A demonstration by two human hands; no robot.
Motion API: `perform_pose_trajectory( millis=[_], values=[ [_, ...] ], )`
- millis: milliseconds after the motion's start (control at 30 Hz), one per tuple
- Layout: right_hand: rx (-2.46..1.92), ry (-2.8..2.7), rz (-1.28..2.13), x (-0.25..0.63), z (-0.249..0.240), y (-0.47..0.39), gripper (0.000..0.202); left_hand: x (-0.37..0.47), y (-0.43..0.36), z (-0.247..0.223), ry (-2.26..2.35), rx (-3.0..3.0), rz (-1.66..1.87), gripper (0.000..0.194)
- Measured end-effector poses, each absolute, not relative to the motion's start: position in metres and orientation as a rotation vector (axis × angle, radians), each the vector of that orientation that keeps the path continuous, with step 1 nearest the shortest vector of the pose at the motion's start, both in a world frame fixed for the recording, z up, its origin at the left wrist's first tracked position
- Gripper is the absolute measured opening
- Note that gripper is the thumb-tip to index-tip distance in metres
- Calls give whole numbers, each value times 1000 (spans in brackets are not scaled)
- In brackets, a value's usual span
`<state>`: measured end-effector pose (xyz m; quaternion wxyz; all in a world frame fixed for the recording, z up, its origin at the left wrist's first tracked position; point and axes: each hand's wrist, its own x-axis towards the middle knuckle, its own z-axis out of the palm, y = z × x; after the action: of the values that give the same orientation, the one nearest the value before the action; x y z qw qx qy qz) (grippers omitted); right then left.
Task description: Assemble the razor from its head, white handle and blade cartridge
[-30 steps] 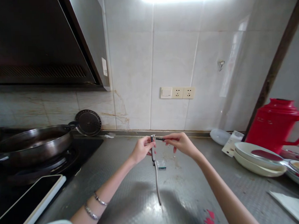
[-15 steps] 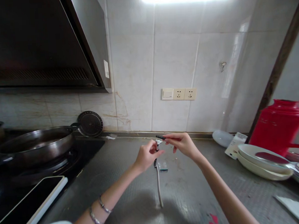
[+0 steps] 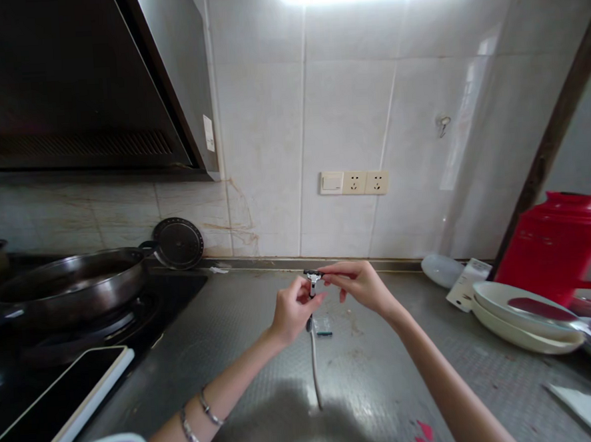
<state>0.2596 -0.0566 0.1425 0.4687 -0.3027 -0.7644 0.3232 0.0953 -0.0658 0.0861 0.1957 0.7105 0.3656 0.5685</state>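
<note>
My left hand [image 3: 297, 309] is closed around the handle of a razor [image 3: 314, 286], its silver neck pointing up. The fingers of my right hand [image 3: 358, 282] pinch a slim black blade cartridge [image 3: 312, 272], which lies across the top of the razor's neck. Whether the two are locked together I cannot tell. Below my hands, a clear plastic case with a dark green strip, seemingly another blade cartridge [image 3: 324, 334], lies on the counter. A thin pale grey cord or rod [image 3: 315, 373] runs toward me from under my left hand.
On the left are a hob with a steel pan [image 3: 74, 284] and a phone-like tablet [image 3: 67, 408] with a white cable [image 3: 103, 441]. Stacked bowls [image 3: 527, 330], a small white box [image 3: 468, 285] and a red thermos jug [image 3: 548, 252] stand right. Sockets [image 3: 354, 183] sit on the tiled wall.
My right hand has brought the black cartridge slightly left and down, from just above the razor's neck onto its top. My left hand stays nearly in place.
</note>
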Motion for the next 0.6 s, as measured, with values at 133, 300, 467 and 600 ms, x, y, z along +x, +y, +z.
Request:
perform_pose_trajectory(
  millis=[133,300,467,600],
  values=[
    [-757,-1884,777,259,144,-58,28,95,-65,86,1021,1964,1590,26],
    [-748,-1898,768,258,145,-60,27,94,-64,85,1038,1972,1585,26],
    [-747,-1893,757,256,144,-59,26,93,-65,87,1065,2008,1603,27],
    [-741,-1884,764,255,142,-59,26,93,-65,87,1064,2012,1594,27]
  ],
)
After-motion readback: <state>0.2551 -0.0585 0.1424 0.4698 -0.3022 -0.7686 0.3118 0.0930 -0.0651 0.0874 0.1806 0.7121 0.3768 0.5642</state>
